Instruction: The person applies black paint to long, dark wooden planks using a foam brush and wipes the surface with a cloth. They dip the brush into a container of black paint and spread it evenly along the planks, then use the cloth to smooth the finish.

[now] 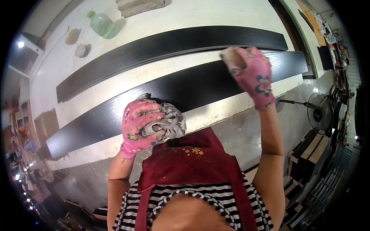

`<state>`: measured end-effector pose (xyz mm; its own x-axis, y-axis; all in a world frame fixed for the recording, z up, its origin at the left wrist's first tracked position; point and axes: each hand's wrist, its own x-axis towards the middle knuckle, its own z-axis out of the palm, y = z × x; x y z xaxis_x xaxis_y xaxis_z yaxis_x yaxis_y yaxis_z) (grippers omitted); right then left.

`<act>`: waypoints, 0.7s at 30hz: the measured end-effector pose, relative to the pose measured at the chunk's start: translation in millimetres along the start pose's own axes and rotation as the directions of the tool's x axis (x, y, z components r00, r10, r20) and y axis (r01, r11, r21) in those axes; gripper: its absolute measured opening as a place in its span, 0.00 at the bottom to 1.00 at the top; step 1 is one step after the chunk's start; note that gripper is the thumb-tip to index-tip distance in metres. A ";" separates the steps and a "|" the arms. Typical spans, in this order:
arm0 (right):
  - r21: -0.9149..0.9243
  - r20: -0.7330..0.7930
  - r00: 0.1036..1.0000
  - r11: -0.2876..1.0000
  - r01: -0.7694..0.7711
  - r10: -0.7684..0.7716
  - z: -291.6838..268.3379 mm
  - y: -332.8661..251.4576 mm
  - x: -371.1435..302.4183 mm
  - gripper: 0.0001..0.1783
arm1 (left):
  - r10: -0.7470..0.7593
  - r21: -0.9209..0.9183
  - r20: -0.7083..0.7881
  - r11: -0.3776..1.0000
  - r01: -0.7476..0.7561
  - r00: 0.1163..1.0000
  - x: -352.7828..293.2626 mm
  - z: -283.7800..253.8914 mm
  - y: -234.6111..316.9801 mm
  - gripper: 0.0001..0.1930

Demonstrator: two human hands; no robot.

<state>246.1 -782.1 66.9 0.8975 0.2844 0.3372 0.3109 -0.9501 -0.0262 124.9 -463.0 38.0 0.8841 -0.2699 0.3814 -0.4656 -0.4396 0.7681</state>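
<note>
Two long black boards lie side by side on a white worktable. On the near black board point(192, 86), toward its left half, my left hand point(140, 125) in a pink flowered glove is closed on a crumpled grey rag point(173, 121). My right hand point(254, 75), in a matching glove, is over the right part of the same board with its fingers curled. Its greyish-beige fingertip area is blurred, so whatever it may hold cannot be made out. The far black board point(169, 46) lies just beyond, touched by neither hand.
On the white worktable point(185, 21), a green-capped bottle point(103, 26), two small lumps and a greyish block point(140, 5) stand beyond the boards. A black fan point(320, 114) is at the right, above stacked dark boards point(308, 152). The table's near edge is beside my apron.
</note>
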 end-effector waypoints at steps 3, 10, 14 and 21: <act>0.023 0.062 0.990 0.992 -0.124 0.123 -12.5 15.2 1.1 0.24 | 0.019 0.033 -0.013 0.999 -0.019 1.000 0.2 1.6 -0.5 0.20; -0.039 0.130 0.985 0.994 -0.107 0.111 -6.6 -11.9 3.6 0.20 | 0.047 0.058 -0.023 0.997 -0.045 0.999 -2.6 2.5 -2.4 0.20; -0.012 0.076 0.997 1.000 -0.026 0.027 -1.8 -23.2 6.1 0.20 | 0.072 0.069 -0.027 0.995 -0.070 0.997 -3.0 1.8 -3.4 0.20; -0.005 0.123 0.961 0.968 -0.250 0.249 -11.7 17.7 7.2 0.18 | 0.113 0.081 -0.026 0.990 -0.111 0.993 -2.6 2.3 -4.0 0.20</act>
<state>254.4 -798.3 79.9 0.9780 0.0526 0.2020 0.0751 -0.9916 -0.1051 124.4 -462.5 32.7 0.8263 -0.2960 0.4792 -0.5625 -0.4752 0.6766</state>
